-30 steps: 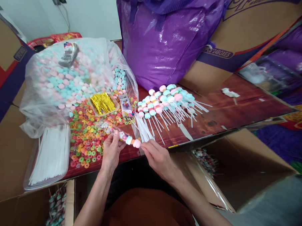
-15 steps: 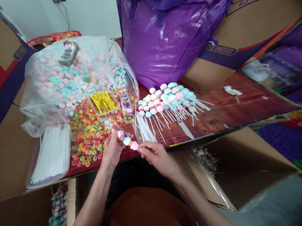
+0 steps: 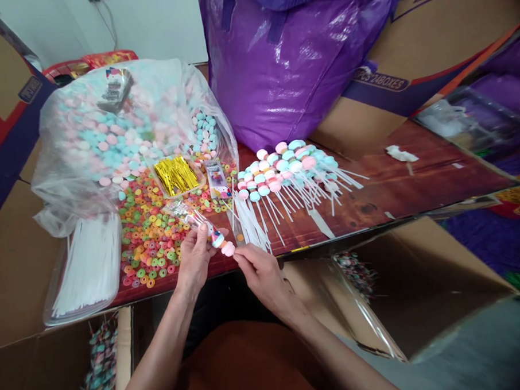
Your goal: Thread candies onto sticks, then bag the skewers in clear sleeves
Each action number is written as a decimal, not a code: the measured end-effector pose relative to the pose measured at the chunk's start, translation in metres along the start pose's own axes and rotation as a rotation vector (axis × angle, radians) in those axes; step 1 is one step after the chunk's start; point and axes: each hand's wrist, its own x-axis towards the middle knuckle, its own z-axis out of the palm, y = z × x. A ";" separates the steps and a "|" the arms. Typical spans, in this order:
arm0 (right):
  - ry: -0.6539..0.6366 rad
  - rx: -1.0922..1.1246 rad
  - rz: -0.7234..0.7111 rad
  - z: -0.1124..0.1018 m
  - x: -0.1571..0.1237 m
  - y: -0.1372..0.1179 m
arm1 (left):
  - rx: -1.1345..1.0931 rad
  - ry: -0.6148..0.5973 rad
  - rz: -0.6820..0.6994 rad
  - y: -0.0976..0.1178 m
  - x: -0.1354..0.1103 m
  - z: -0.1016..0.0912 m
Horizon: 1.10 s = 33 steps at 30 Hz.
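Note:
My left hand (image 3: 196, 258) is closed round a small clear printed plastic bag (image 3: 187, 212), thumb on top. A marshmallow skewer (image 3: 228, 250) with pink and blue marshmallows and an orange ring sits partly inside the bag, its pink end sticking out. My right hand (image 3: 261, 275) pinches the skewer just behind that pink end; its stick is hidden by the fingers. Beyond my hands lie loose gummy rings (image 3: 152, 234) and a tray of gold twist ties (image 3: 177, 175). Several finished marshmallow skewers (image 3: 284, 168) lie in a pile to the right.
A big clear bag of marshmallows (image 3: 123, 137) stands at the back left, with a tray of white sticks (image 3: 88, 266) in front. A purple bag (image 3: 289, 73) stands behind the table (image 3: 372, 207). Open cardboard boxes (image 3: 428, 291) sit below the table edge.
The skewer has slid further into the bag, so fewer marshmallows show outside. My right hand has moved left, closer to my left hand, and the bag reaches further up and left.

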 end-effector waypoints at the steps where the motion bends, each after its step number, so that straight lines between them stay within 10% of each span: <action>1: -0.004 -0.044 -0.059 0.001 -0.001 0.001 | -0.016 -0.003 -0.002 0.001 0.001 -0.001; 18: -0.079 0.013 0.132 -0.011 0.004 -0.009 | -0.074 0.019 0.070 -0.002 0.004 0.000; 29: -0.325 0.999 0.738 -0.008 0.014 -0.015 | -0.126 -0.018 0.019 -0.007 0.004 0.000; 33: -0.227 0.882 0.682 0.003 0.010 -0.015 | -0.131 -0.015 -0.001 -0.008 0.004 0.001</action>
